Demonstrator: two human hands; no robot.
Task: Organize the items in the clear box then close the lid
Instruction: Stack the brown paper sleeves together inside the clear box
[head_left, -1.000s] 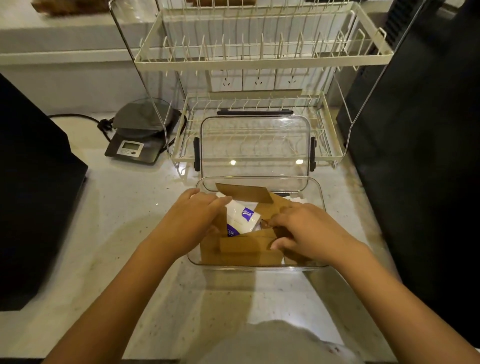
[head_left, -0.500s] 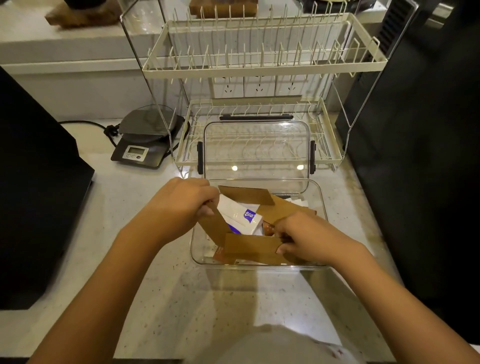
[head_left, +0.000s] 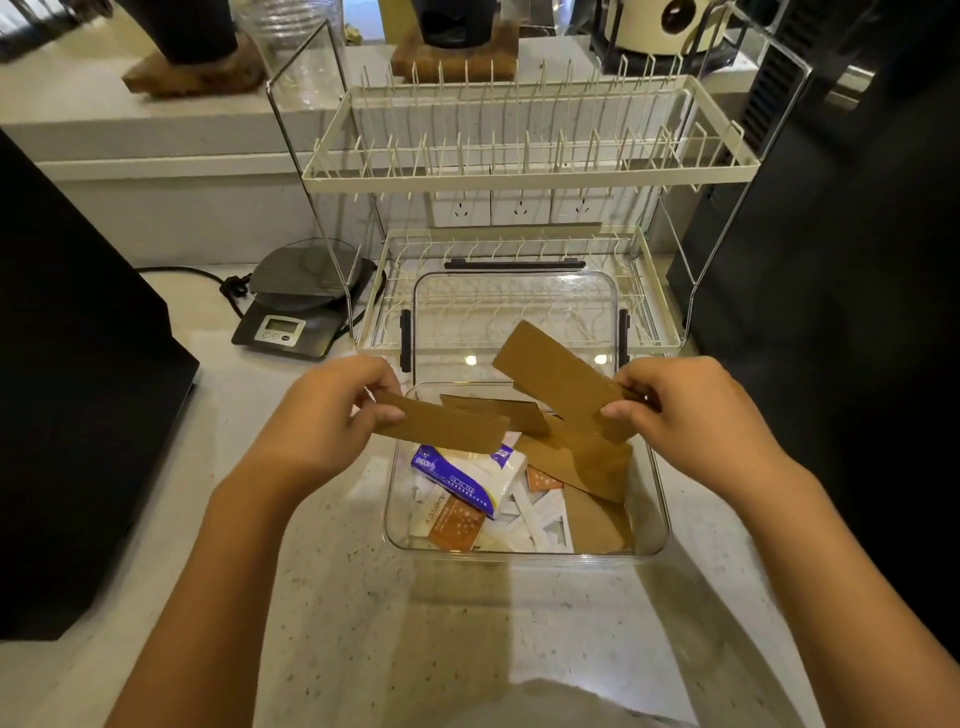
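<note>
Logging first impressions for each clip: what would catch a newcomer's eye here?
Two hands, left hand and right hand, each pinch a brown cardboard strip above the open clear box at centre. Inside lies a jumble of white sachets and a purple-and-white packet.

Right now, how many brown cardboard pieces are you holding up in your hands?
2. The left hand pinches one cardboard strip over the clear box; the right hand pinches another strip, tilted. More brown pieces lie inside, partly hidden.
</note>
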